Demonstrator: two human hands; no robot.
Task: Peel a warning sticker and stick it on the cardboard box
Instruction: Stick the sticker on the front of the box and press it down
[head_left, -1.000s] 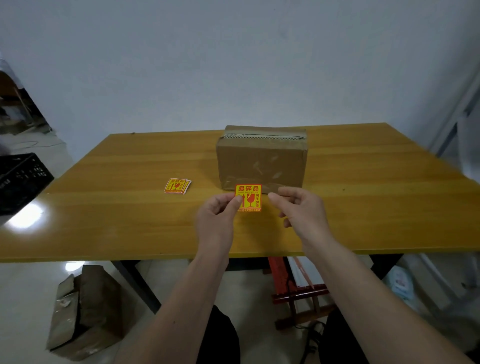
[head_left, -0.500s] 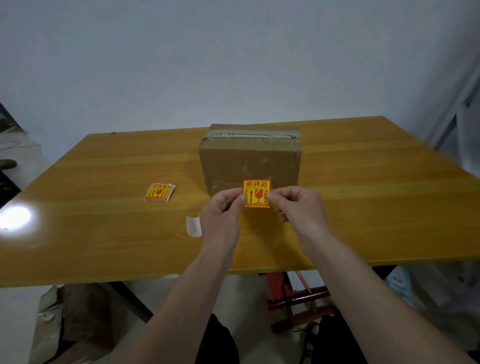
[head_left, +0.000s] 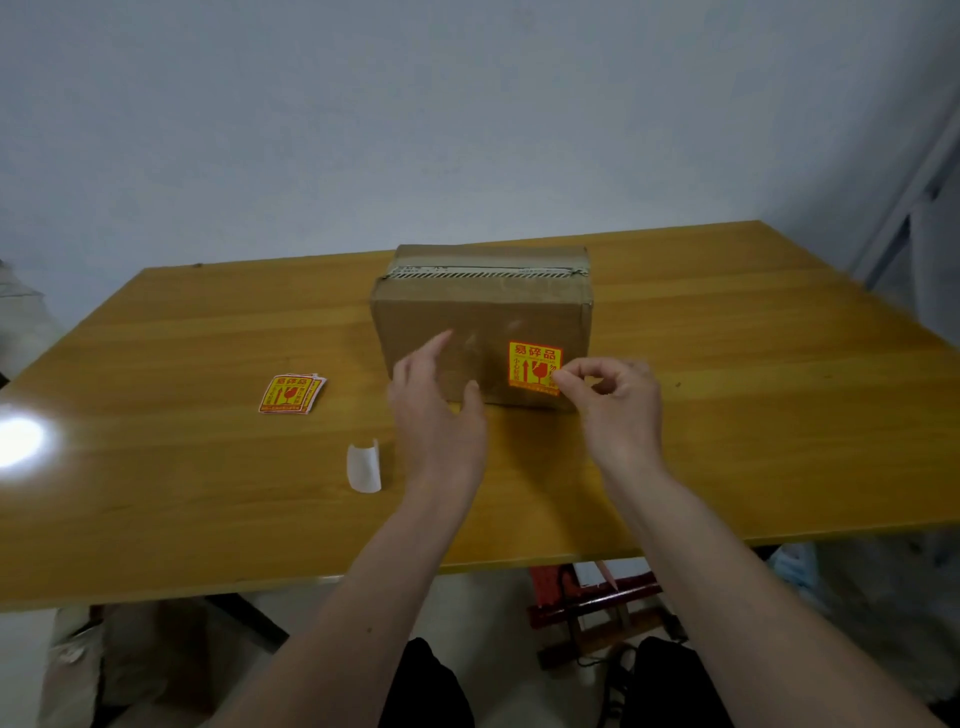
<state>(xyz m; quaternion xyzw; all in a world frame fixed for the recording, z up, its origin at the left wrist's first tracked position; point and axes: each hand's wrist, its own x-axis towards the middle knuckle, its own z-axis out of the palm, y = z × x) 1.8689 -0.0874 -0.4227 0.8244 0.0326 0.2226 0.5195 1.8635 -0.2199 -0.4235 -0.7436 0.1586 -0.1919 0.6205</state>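
A taped cardboard box (head_left: 447, 317) stands in the middle of the yellow table (head_left: 727, 415). A yellow and red warning sticker (head_left: 532, 366) lies against the right part of the box's front face. My right hand (head_left: 618, 410) pinches the sticker's right edge between thumb and forefinger. My left hand (head_left: 439, 410) is spread in front of the box's left half, holding nothing; whether its fingertips touch the box I cannot tell.
A small stack of the same stickers (head_left: 291, 394) lies to the left of the box. A curled white backing paper (head_left: 363, 465) rests beside my left wrist. Under the table are a brown box (head_left: 78, 670) and a red stool frame (head_left: 587, 597).
The sticker has moved from between both hands, in front of the box, onto the box's front face. My left hand has let go and opened. The backing paper lies on the table.
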